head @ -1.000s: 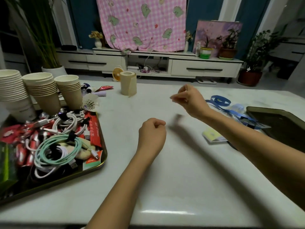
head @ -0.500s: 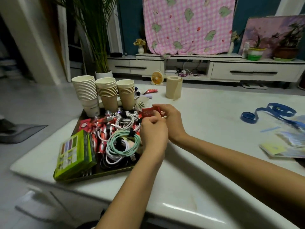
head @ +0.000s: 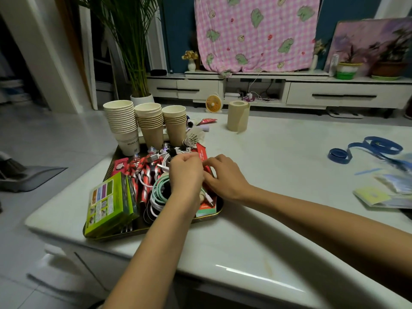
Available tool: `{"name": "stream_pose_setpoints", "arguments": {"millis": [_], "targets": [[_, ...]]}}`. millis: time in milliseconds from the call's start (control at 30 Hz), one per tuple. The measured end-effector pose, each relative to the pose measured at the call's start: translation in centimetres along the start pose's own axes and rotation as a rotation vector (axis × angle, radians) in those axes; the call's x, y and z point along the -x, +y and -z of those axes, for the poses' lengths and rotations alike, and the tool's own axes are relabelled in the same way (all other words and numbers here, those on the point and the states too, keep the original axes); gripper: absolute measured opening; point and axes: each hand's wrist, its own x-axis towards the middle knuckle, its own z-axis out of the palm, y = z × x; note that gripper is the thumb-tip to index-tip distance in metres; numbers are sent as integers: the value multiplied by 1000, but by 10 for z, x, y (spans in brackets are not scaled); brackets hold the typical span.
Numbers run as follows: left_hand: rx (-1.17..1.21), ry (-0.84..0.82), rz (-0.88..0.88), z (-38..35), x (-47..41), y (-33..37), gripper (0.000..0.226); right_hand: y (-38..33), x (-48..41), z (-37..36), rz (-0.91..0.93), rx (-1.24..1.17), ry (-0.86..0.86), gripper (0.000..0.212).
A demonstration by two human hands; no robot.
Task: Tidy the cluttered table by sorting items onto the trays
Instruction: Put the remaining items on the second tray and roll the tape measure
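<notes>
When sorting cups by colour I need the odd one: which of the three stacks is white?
The leftmost stack, the tallest, is white with dark lettering on its bottom cup; the middle stack and the right stack are brown.

Both bare forearms reach forward and to the left, converging. The left hand (head: 186,172) shows its back, fingers curled under. The right hand (head: 225,178) sits just beside it, fingers bent toward it.

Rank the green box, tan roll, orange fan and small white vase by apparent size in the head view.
1. green box, helped by nearness
2. tan roll
3. orange fan
4. white vase, farthest back
</notes>
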Motion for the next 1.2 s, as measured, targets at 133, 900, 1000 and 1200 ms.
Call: {"name": "stream_pose_setpoints", "arguments": {"millis": [133,900,1000,1200], "targets": [[11,-19,-5,-12,0,-1,28,2,9,13,-28,-150,-52,41],[-483,-136,-606,-15,25,-22,27,37,-28,9,-221,380,-202,37],[-542,-138,-665,-9,21,-23,24,35,-45,7,-148,435,-236,22],[-519,-166,-634,0,15,-20,22,40,-66,4,-241,400,-227,18]]}}
